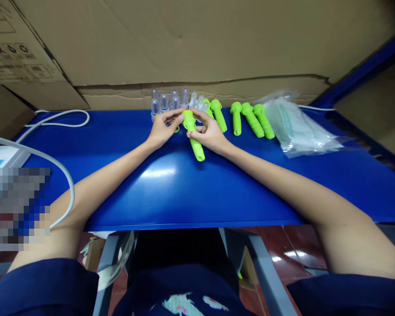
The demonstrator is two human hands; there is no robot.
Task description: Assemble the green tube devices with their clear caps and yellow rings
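A bright green plastic tube [195, 140] with a wide collar lies tilted on the blue table [171, 184], its top held between both hands. My right hand [210, 131] is wrapped round its upper part. My left hand [163, 127] pinches at its collar from the left, and a small yellow ring [177, 129] lies just under those fingers. Behind the hands stands a cluster of several small clear plastic caps [169, 102]. More green tubes [250, 119] lie in a row to the right.
Clear plastic bags [296, 127] lie at the right of the table. A white cable [61, 118] runs along the left to a white device [1, 157]. Cardboard boxes [197, 44] wall off the back. A blue rail [362, 72] borders the right side.
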